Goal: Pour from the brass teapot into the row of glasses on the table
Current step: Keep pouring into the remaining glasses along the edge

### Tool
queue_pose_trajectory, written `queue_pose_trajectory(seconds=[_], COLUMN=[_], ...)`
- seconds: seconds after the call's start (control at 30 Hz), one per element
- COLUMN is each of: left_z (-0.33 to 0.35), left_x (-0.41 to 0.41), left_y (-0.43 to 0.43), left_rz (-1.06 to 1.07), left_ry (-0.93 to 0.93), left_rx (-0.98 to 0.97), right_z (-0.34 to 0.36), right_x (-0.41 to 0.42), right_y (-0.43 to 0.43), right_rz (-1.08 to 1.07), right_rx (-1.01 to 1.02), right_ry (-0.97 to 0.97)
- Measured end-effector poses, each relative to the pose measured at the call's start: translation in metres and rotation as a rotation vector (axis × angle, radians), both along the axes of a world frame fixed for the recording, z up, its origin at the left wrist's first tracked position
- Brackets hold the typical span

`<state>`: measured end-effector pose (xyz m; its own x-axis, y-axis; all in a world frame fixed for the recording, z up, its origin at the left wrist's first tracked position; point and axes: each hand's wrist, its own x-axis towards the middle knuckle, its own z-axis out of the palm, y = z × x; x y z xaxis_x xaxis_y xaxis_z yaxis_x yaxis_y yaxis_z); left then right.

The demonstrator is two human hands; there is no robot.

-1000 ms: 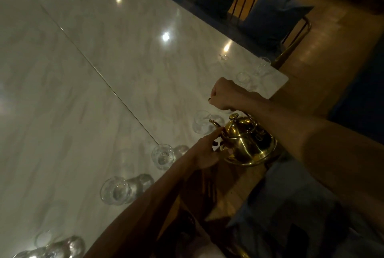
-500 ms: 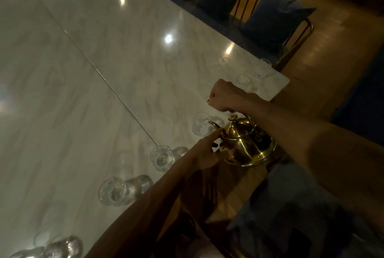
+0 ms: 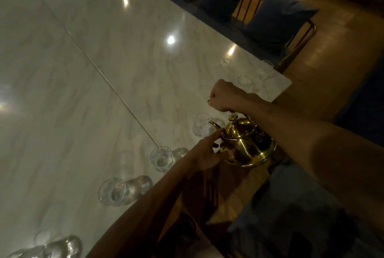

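Observation:
A shiny brass teapot (image 3: 248,142) hangs over the near edge of the white marble table (image 3: 108,75), its spout pointing left at a clear glass (image 3: 201,124). My right hand (image 3: 223,95) grips the teapot's handle from above in a fist. My left hand (image 3: 207,154) touches the pot's body below the spout with straight fingers. More glasses stand in a row along the edge: one (image 3: 162,159) left of my left hand, another (image 3: 114,192) nearer, and small ones (image 3: 244,80) by the far corner.
A blurred glass (image 3: 45,247) sits at the bottom left. Blue cushions (image 3: 276,19) on metal-framed chairs line the table's far side. Wooden floor (image 3: 336,50) lies to the right. A dark chair (image 3: 199,191) stands below my arms.
The teapot and both hands have held nearly the same pose; the spout has edged slightly closer to the glass in front of it.

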<state>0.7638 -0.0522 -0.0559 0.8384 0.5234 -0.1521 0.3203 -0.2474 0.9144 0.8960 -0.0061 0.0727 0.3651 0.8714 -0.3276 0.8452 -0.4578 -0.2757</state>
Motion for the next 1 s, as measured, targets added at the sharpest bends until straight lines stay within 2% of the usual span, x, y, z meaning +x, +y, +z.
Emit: queue_pose_trajectory(seconds=[1.0], left_z=[0.0031], left_x=[-0.0035], left_y=[0.0034], left_rz=[0.0], left_ry=[0.01], left_rx=[0.005], right_z=[-0.004], right_x=[0.0003], right_y=[0.0071], right_rz=[0.018], right_rx=[0.018], right_ry=[-0.029])
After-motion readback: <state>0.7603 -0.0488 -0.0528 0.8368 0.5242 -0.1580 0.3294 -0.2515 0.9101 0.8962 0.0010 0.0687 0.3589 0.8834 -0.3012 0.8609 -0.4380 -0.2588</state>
